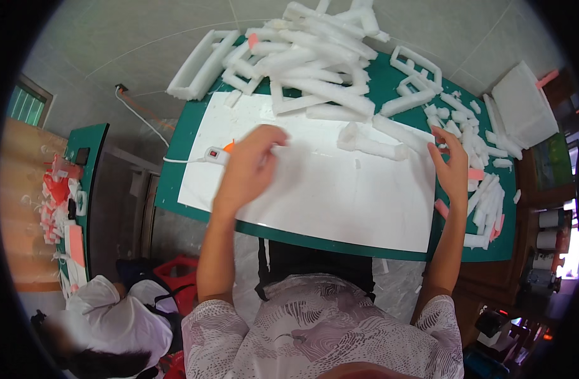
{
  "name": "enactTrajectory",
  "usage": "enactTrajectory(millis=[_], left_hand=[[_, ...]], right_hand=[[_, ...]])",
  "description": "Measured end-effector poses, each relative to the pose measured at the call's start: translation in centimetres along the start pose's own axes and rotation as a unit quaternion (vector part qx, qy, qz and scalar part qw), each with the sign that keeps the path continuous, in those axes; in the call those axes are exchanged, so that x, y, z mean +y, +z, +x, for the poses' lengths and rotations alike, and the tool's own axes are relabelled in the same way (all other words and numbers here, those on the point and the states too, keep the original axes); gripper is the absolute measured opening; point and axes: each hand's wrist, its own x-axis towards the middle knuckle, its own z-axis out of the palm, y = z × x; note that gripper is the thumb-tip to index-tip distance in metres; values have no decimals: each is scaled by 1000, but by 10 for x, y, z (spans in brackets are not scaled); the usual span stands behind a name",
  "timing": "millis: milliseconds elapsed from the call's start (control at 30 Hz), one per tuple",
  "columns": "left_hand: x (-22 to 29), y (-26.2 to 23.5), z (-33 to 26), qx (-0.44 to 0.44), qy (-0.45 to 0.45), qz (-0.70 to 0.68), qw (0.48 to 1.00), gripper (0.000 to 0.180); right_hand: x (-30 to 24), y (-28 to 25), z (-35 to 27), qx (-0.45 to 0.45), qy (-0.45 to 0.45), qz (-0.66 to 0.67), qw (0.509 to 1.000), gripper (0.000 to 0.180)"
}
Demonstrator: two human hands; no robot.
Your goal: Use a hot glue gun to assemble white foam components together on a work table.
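A sheet lies on the table; foam strips pile behind it, more strips to its right.

1 head-worn fisheye view, looking steeply down, near the green table

A small workshop for handwork is shown. A green table is covered by a white sheet and piled with white foam strips; more foam offcuts are heaped alongside, and a tiled floor is seen beneath.
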Motion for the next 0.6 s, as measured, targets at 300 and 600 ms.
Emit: enactTrajectory(millis=[300,600], left_hand=[[-52,-64,-51,-113,-83,249,958,48],[-65,-63,-39,-197,-48,362,910,56]], right_hand=[[-58,87,8,-110,-104,65,986,46],[-57,124,12,-111,-78,65,989,48]])
